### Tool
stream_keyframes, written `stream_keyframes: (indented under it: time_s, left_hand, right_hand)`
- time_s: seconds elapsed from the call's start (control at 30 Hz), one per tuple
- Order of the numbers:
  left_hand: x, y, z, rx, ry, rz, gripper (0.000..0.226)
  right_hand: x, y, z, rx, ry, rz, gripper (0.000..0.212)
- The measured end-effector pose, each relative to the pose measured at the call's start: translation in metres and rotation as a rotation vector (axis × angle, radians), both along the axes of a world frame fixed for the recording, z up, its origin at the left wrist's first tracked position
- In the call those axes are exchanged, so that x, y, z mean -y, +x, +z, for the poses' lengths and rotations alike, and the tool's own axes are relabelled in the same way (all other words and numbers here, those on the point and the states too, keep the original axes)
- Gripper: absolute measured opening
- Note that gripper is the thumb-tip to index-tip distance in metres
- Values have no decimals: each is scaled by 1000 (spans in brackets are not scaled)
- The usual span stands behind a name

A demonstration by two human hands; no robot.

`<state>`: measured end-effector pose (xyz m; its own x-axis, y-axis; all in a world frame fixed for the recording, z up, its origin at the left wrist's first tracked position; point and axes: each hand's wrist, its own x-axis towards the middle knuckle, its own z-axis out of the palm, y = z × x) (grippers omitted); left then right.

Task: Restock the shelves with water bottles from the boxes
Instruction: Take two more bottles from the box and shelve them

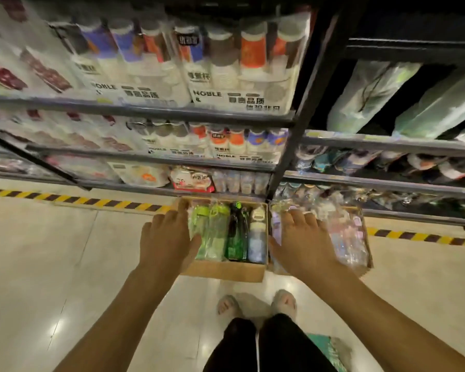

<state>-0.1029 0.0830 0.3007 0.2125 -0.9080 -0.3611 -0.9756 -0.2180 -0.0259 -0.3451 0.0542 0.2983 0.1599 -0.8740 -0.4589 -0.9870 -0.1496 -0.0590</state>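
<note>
Water bottles [235, 232] lie side by side in an open cardboard box [226, 272] on the floor [51, 264], right at the foot of the shelves [145, 110]. Most are wrapped in clear film: two light green ones at the left, a dark green and black one in the middle, and a pale blue and white one at the right. A second box [365, 237] stands just beside it on the right and holds pink and purple bottles in clear wrap.

The left grip [169, 237] is released, with fingers spread and nothing in them, over the left edge of the first box. The right grip [304, 242] is released as well, fingers spread over the left part of the second box. Whether either one touches a box or a bottle cannot be told.

Packs of paper cups [226, 76] fill the upper shelves. Yellow and black striped tape [105, 202] runs along the floor by the shelf base. The person's feet in slippers [283, 303] stand just behind the boxes.
</note>
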Motion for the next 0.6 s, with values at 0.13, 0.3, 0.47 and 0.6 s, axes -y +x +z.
stream_keyframes:
  time_s: [0.13, 0.3, 0.47, 0.6]
  left_hand:
    - [23, 7, -98, -90, 80, 1, 51]
    - [45, 2, -241, -277, 161, 143, 76]
    - [61, -7, -372, -384, 229, 323, 101]
    - [66, -11, -454, -392, 258, 399, 117]
  right_hand:
    - [16, 26, -94, 14, 119, -38, 63]
    - [30, 37, -241, 66, 256, -153, 65]
    - [43, 38, -379, 170, 317, -414, 76]
    - [49, 38, -464, 244, 293, -578, 80]
